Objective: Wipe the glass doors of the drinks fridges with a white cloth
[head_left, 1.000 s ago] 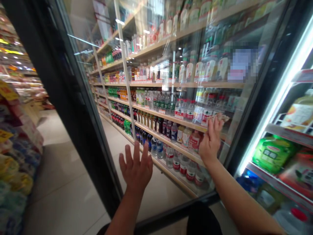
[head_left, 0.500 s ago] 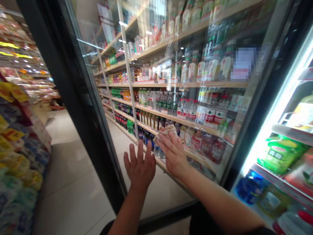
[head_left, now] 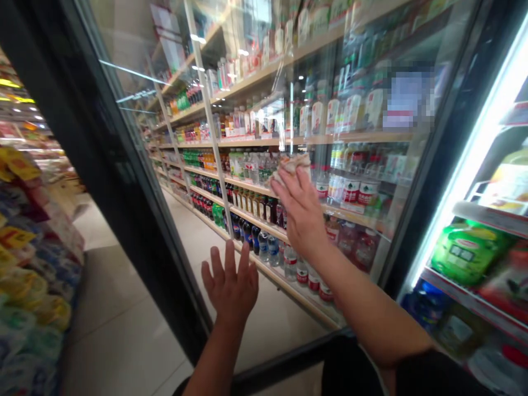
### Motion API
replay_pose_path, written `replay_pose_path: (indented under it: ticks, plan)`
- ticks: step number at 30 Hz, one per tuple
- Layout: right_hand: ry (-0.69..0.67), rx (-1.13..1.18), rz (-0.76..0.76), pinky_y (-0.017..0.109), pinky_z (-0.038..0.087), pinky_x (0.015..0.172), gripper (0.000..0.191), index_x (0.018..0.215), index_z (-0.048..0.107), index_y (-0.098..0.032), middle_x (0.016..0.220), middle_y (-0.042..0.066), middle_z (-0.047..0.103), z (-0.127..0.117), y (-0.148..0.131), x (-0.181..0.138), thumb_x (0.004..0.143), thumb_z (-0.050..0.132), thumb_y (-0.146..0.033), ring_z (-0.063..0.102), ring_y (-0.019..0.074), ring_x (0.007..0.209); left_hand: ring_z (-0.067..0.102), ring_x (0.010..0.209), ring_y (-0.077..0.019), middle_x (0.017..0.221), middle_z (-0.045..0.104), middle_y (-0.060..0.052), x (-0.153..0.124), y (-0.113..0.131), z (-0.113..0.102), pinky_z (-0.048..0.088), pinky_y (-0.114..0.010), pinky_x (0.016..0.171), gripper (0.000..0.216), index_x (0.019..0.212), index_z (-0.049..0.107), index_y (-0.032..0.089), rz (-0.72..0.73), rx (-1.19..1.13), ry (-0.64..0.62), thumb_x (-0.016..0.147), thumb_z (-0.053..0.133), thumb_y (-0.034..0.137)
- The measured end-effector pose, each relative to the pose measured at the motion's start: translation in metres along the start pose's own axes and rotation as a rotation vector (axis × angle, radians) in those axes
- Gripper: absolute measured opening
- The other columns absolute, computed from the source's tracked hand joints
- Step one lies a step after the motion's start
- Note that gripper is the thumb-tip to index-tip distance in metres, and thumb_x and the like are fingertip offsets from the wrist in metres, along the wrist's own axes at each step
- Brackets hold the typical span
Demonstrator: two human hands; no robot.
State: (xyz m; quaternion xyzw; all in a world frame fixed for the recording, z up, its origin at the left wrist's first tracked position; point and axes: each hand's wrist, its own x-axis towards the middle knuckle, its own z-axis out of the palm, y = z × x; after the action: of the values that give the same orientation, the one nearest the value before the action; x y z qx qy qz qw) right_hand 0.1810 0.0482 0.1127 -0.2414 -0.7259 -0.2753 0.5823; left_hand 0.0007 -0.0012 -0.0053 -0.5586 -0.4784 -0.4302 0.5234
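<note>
An open glass cooler door (head_left: pixel 173 165) with a black frame stands in front of me, and shelves of bottles show through and on the glass. My left hand (head_left: pixel 230 286) lies flat on the lower part of the pane, fingers spread. Higher up and to the right, my right hand (head_left: pixel 300 212) presses a crumpled pale cloth (head_left: pixel 291 164) against the glass with its fingers stretched over it.
The lit cooler interior (head_left: pixel 474 258) at the right holds green packs and bottles on wire shelves. A stack of colourful packaged goods (head_left: pixel 28 264) stands at the left. A tiled aisle floor (head_left: pixel 115 308) runs between them.
My right hand with the cloth swept left across the glass from the right side, then rose to the middle of the pane. My left hand stayed flat in place.
</note>
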Motion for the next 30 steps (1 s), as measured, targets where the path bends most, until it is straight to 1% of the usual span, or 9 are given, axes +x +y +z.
replay_pose_path:
  ticks: [4,7,9,12,18,21,24,27,30]
  plan:
    - [0.071,0.004,0.032,0.052,0.024,0.129,0.068,0.159,0.022,-0.039,0.164,-0.005,0.034,-0.008,0.023,-0.017,0.1,0.031,-0.007,0.019,0.0192,0.156,0.019,0.154,-0.0327,0.163,0.029,-0.011,0.0,0.0,0.0,0.015,-0.05,0.127,0.071,0.156,0.036,0.018,0.0,0.004,0.001,0.091,0.064,0.024]
    - [0.084,-0.036,0.072,0.056,0.025,0.128,0.064,0.159,0.022,-0.04,0.164,-0.005,0.032,-0.017,0.044,-0.024,0.101,0.028,-0.012,0.018,0.0209,0.157,0.019,0.154,-0.0331,0.164,0.027,-0.011,0.0,0.001,0.0,0.015,-0.05,0.127,0.072,0.156,0.036,0.018,0.004,0.004,0.006,0.09,0.064,0.024]
    - [0.106,-0.074,0.113,0.058,0.025,0.127,0.061,0.158,0.025,-0.038,0.164,-0.004,0.033,-0.026,0.061,-0.022,0.102,0.026,-0.015,0.017,0.022,0.157,0.018,0.154,-0.0329,0.164,0.027,-0.011,-0.001,0.001,0.0,0.015,-0.05,0.127,0.073,0.157,0.034,0.019,-0.007,0.006,0.003,0.09,0.064,0.024]
    - [0.163,-0.096,0.194,0.06,0.021,0.126,0.056,0.157,0.032,-0.036,0.164,-0.002,0.033,-0.04,0.087,-0.022,0.103,0.026,-0.02,0.017,0.0229,0.157,0.019,0.154,-0.0321,0.163,0.029,-0.01,-0.001,0.001,0.001,0.016,-0.05,0.127,0.074,0.157,0.034,0.021,-0.015,0.008,-0.005,0.09,0.065,0.024]
    - [0.286,-0.119,0.371,0.063,0.022,0.125,0.052,0.151,0.046,-0.024,0.161,0.005,0.038,-0.061,0.134,-0.045,0.1,0.035,-0.022,0.024,0.026,0.155,0.021,0.153,-0.0327,0.162,0.031,-0.011,-0.001,0.001,-0.001,0.017,-0.05,0.127,0.073,0.156,0.036,0.02,-0.005,0.0,0.013,0.089,0.065,0.023]
    - [0.36,-0.112,0.464,0.06,0.021,0.126,0.051,0.146,0.053,-0.022,0.159,0.006,0.042,-0.07,0.163,-0.038,0.097,0.038,-0.019,0.028,0.0263,0.154,0.02,0.154,-0.0317,0.162,0.032,-0.011,0.0,0.002,-0.001,0.019,-0.051,0.126,0.073,0.156,0.035,0.023,-0.018,-0.017,0.017,0.09,0.064,0.023]
    - [0.415,-0.1,0.531,0.051,0.021,0.128,0.052,0.144,0.056,-0.021,0.158,0.007,0.043,-0.077,0.186,-0.025,0.095,0.039,-0.013,0.031,0.0255,0.152,0.019,0.154,-0.0308,0.162,0.032,-0.012,0.0,0.002,-0.001,0.017,-0.05,0.127,0.074,0.156,0.035,0.023,-0.021,-0.026,0.018,0.09,0.065,0.023]
    - [0.423,-0.112,0.524,0.044,0.019,0.128,0.052,0.143,0.057,-0.018,0.157,0.009,0.044,-0.08,0.2,-0.019,0.094,0.04,-0.01,0.032,0.0255,0.152,0.018,0.154,-0.0301,0.162,0.032,-0.012,0.0,0.002,-0.001,0.014,-0.048,0.128,0.073,0.156,0.035,0.021,-0.01,-0.034,0.022,0.09,0.066,0.023]
    - [0.443,-0.139,0.529,0.046,0.021,0.127,0.052,0.142,0.058,-0.015,0.155,0.012,0.046,-0.079,0.211,-0.012,0.094,0.04,-0.011,0.034,0.0264,0.151,0.018,0.155,-0.0297,0.162,0.032,-0.012,0.001,0.002,-0.001,0.014,-0.048,0.128,0.072,0.156,0.035,0.021,-0.007,-0.041,0.027,0.09,0.065,0.023]
